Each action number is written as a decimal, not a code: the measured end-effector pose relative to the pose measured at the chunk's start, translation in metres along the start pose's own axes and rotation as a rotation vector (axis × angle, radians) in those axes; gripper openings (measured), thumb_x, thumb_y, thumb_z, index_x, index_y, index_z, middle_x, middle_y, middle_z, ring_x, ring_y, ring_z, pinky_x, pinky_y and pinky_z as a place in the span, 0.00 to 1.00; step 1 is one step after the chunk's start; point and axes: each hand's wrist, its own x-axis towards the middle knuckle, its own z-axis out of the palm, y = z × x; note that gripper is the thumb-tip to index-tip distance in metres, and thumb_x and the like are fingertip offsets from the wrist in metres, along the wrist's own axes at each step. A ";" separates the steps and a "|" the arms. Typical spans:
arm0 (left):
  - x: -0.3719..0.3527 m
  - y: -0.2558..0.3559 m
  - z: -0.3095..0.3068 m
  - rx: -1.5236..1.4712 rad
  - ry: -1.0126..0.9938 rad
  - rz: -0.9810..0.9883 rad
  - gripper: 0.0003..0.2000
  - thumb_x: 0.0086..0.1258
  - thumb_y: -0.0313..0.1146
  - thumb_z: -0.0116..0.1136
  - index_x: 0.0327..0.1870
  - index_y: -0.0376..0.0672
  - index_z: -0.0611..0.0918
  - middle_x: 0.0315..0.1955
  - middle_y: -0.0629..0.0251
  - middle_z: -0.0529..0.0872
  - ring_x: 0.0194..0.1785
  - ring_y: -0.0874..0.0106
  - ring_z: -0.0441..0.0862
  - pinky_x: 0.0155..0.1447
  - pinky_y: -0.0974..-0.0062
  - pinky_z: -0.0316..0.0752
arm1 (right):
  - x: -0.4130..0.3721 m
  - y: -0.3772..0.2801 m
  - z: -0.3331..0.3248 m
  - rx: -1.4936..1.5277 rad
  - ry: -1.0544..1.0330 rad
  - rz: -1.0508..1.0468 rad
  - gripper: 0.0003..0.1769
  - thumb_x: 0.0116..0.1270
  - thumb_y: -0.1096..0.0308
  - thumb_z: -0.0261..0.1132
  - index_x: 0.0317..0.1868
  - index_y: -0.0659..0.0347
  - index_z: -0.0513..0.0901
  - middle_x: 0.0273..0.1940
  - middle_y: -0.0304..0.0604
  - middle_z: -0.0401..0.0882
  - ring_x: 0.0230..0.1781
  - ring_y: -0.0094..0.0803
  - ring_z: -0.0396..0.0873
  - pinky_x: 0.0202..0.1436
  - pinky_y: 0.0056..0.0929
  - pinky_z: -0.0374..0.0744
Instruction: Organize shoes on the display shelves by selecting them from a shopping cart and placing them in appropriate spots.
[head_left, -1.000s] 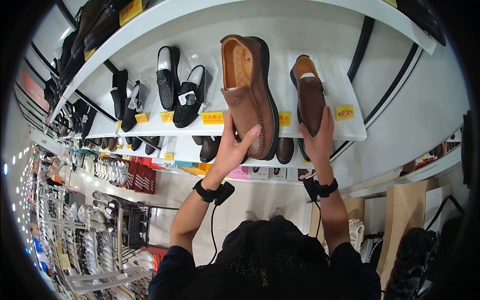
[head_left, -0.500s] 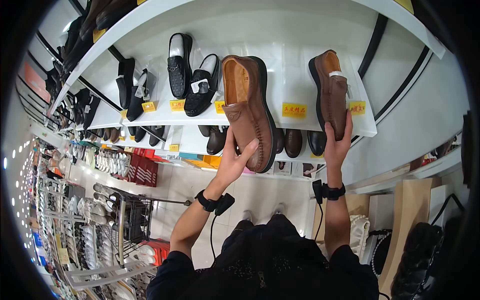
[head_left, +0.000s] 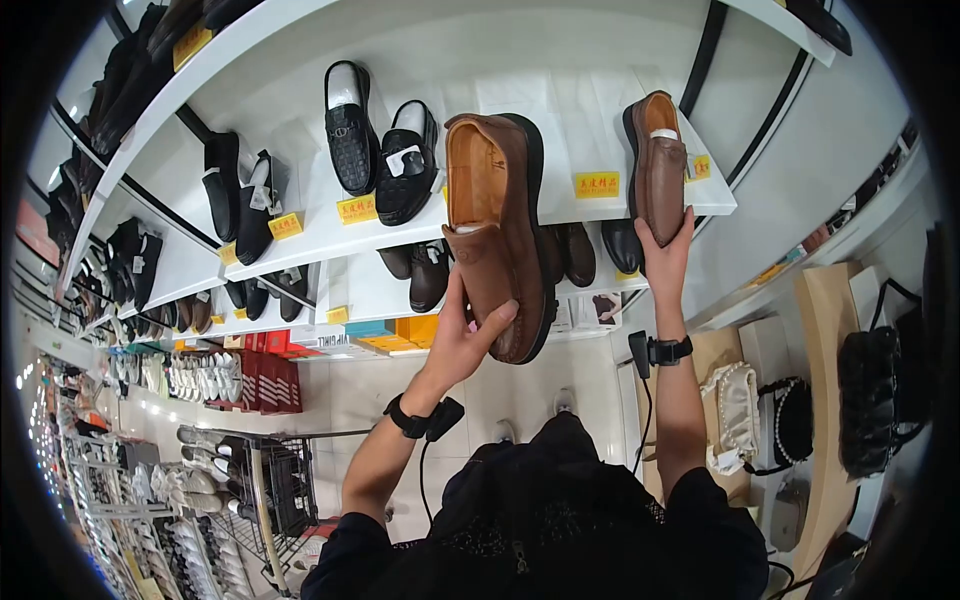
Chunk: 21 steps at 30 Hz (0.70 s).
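Observation:
My left hand point(head_left: 468, 335) grips a brown leather shoe point(head_left: 495, 250) by its toe, thumb on top, holding it upright in front of the white shelf point(head_left: 560, 212). Its tan inside faces me. At the shelf's right end, my right hand point(head_left: 668, 250) has its fingers around the toe of a second brown shoe point(head_left: 662, 185), whose heel end points away from me. White filling shows inside that shoe. Between the two brown shoes a yellow label point(head_left: 597, 185) is on the shelf edge.
Black loafers point(head_left: 405, 165) stand on the shelf to the left, with more shoes point(head_left: 430, 275) on the level below. A metal cart point(head_left: 285, 490) is at lower left. Handbags point(head_left: 732, 415) sit on a display at right.
The view has shifted, showing more of the handbags. The held shoe now sits slightly lower in view. Both hands keep their holds, and the right shoe looks more upright.

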 end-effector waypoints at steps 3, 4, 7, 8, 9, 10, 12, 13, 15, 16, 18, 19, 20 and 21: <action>-0.009 -0.002 -0.011 0.004 -0.042 0.013 0.40 0.73 0.36 0.68 0.78 0.38 0.56 0.68 0.54 0.72 0.70 0.65 0.72 0.72 0.67 0.68 | 0.002 0.002 0.006 0.099 -0.019 0.094 0.56 0.67 0.48 0.74 0.77 0.78 0.52 0.74 0.62 0.60 0.74 0.46 0.64 0.77 0.36 0.62; -0.012 -0.002 -0.013 -0.002 -0.050 0.014 0.40 0.73 0.36 0.68 0.78 0.38 0.56 0.68 0.54 0.72 0.70 0.65 0.72 0.72 0.67 0.68 | 0.001 0.004 0.007 0.161 -0.002 0.128 0.56 0.68 0.45 0.72 0.76 0.79 0.53 0.73 0.61 0.62 0.73 0.45 0.65 0.76 0.36 0.63; -0.015 0.000 -0.018 0.015 -0.071 0.043 0.37 0.74 0.33 0.65 0.78 0.38 0.56 0.68 0.58 0.72 0.71 0.67 0.70 0.75 0.68 0.65 | 0.002 0.023 0.005 0.326 -0.072 0.252 0.53 0.68 0.41 0.71 0.74 0.78 0.59 0.68 0.57 0.70 0.67 0.41 0.73 0.70 0.34 0.70; -0.016 -0.003 -0.021 0.003 -0.071 0.034 0.40 0.74 0.36 0.66 0.79 0.37 0.55 0.68 0.55 0.71 0.71 0.66 0.71 0.74 0.67 0.66 | 0.002 0.034 0.004 0.399 -0.154 0.359 0.51 0.68 0.42 0.71 0.74 0.75 0.60 0.67 0.56 0.72 0.64 0.39 0.76 0.67 0.35 0.75; -0.017 -0.006 -0.023 -0.009 -0.067 0.022 0.42 0.73 0.38 0.68 0.79 0.36 0.53 0.69 0.53 0.71 0.71 0.65 0.71 0.73 0.67 0.68 | 0.001 0.029 0.000 0.398 -0.153 0.356 0.51 0.68 0.42 0.71 0.74 0.75 0.60 0.67 0.56 0.72 0.64 0.39 0.76 0.67 0.35 0.75; -0.016 -0.007 -0.024 -0.010 -0.067 0.024 0.42 0.73 0.38 0.68 0.79 0.36 0.53 0.69 0.53 0.71 0.71 0.65 0.71 0.73 0.67 0.68 | -0.002 0.025 -0.007 0.485 -0.196 0.457 0.50 0.67 0.44 0.73 0.72 0.75 0.62 0.66 0.54 0.73 0.62 0.38 0.78 0.64 0.35 0.77; -0.017 -0.010 -0.027 -0.060 -0.053 0.023 0.42 0.73 0.38 0.68 0.80 0.36 0.53 0.69 0.53 0.71 0.71 0.65 0.71 0.73 0.67 0.68 | -0.013 0.023 -0.015 0.570 -0.249 0.555 0.48 0.66 0.46 0.74 0.71 0.75 0.64 0.65 0.53 0.75 0.60 0.36 0.80 0.62 0.34 0.79; -0.017 -0.010 -0.029 -0.063 -0.045 0.024 0.42 0.73 0.38 0.68 0.80 0.36 0.53 0.69 0.53 0.71 0.71 0.65 0.71 0.73 0.67 0.68 | -0.019 0.026 -0.019 0.601 -0.197 0.553 0.47 0.65 0.48 0.75 0.71 0.75 0.65 0.65 0.52 0.75 0.60 0.36 0.80 0.62 0.35 0.79; -0.019 -0.011 -0.032 -0.108 -0.035 0.013 0.42 0.73 0.38 0.68 0.79 0.36 0.53 0.69 0.53 0.71 0.70 0.66 0.71 0.72 0.68 0.68 | -0.037 0.026 -0.026 0.626 -0.089 0.542 0.46 0.65 0.52 0.77 0.70 0.77 0.66 0.65 0.51 0.75 0.61 0.36 0.79 0.63 0.34 0.78; -0.019 -0.011 -0.033 -0.112 -0.021 0.014 0.42 0.73 0.38 0.68 0.79 0.36 0.53 0.69 0.53 0.71 0.70 0.66 0.71 0.72 0.68 0.68 | -0.046 0.024 -0.031 0.622 -0.102 0.539 0.46 0.65 0.52 0.77 0.70 0.77 0.66 0.65 0.51 0.75 0.61 0.36 0.79 0.63 0.34 0.78; -0.020 -0.010 -0.036 -0.101 -0.019 0.025 0.40 0.74 0.38 0.67 0.79 0.36 0.55 0.68 0.54 0.71 0.70 0.66 0.71 0.72 0.68 0.68 | -0.066 0.019 -0.040 0.671 -0.106 0.454 0.42 0.67 0.56 0.75 0.70 0.74 0.66 0.64 0.50 0.75 0.62 0.34 0.78 0.64 0.33 0.77; -0.019 -0.012 -0.037 -0.103 -0.004 0.024 0.40 0.74 0.38 0.67 0.79 0.36 0.55 0.68 0.54 0.71 0.70 0.66 0.71 0.72 0.68 0.68 | -0.075 0.014 -0.044 0.668 -0.121 0.453 0.42 0.67 0.56 0.75 0.70 0.74 0.66 0.64 0.50 0.75 0.62 0.34 0.78 0.64 0.33 0.77; -0.018 -0.016 -0.039 -0.089 0.002 0.029 0.40 0.74 0.37 0.67 0.79 0.37 0.55 0.68 0.54 0.71 0.70 0.66 0.71 0.72 0.69 0.68 | -0.086 0.008 -0.046 0.584 -0.134 0.416 0.39 0.68 0.59 0.74 0.70 0.72 0.66 0.63 0.49 0.76 0.62 0.33 0.77 0.66 0.32 0.76; -0.018 -0.019 -0.038 -0.075 0.006 0.032 0.40 0.74 0.37 0.66 0.78 0.37 0.55 0.68 0.54 0.71 0.70 0.66 0.71 0.72 0.69 0.68 | -0.093 -0.002 -0.049 0.498 -0.146 0.378 0.36 0.69 0.63 0.73 0.70 0.69 0.66 0.62 0.48 0.76 0.62 0.31 0.76 0.67 0.31 0.74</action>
